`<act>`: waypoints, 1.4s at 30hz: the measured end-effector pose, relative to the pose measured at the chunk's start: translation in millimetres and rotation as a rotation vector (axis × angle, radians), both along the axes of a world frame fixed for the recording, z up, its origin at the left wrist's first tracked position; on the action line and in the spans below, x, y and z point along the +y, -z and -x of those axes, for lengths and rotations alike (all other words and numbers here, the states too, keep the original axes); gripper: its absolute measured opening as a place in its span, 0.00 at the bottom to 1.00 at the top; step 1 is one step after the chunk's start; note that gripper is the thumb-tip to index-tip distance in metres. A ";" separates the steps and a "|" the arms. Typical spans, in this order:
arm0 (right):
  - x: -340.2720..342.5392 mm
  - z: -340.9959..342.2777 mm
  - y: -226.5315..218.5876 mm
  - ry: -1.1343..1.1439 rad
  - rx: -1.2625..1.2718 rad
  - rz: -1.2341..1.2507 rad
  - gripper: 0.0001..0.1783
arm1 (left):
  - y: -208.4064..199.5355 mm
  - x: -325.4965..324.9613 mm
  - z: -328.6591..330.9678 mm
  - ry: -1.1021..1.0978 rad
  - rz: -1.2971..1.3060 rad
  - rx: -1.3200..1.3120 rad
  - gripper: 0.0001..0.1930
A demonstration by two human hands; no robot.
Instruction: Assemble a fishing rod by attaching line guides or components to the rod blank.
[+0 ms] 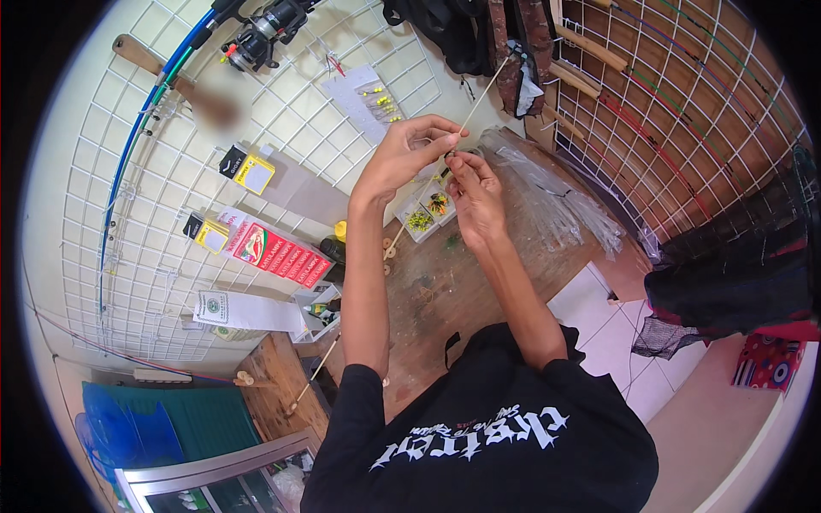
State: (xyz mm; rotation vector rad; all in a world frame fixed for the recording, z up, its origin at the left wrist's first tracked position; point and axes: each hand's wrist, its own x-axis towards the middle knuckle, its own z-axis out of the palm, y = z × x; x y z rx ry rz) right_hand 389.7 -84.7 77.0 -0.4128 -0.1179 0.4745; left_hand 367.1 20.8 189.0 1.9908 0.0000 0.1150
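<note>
A long, thin, pale rod [486, 94] slants across the view, from beside the hanging bags down past my left forearm to the lower left. My left hand [402, 158] is closed around it, thumb and fingers pinched at mid-rod. Just below, my right hand [479, 192] is closed in a pinch with its fingertips against the rod. A small dark piece [448, 157] shows at those fingertips; its kind is too small to tell. Under the hands a clear compartment box [419, 221] holds small yellow-green and orange pieces on the wooden table [479, 282].
Clear plastic sleeves [547, 184] lie on the table to the right. A white wire grid [158, 231] at left carries packets and a fishing rod with a reel [256, 38]. More rods with cork handles [590, 51] hang at upper right. Dark netting [727, 291] hangs below them.
</note>
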 end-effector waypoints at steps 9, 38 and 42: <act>-1.5 2.7 -2.0 0.090 -0.020 0.034 0.11 | 1.4 -5.5 0.7 0.008 0.007 -0.016 0.15; -14.4 -1.7 -12.2 0.237 -0.146 0.298 0.08 | 61.1 -29.7 52.8 -0.404 -0.048 -0.009 0.10; -13.5 2.1 -15.8 0.257 -0.116 0.319 0.09 | 69.2 -29.9 52.4 -0.417 -0.205 -0.127 0.10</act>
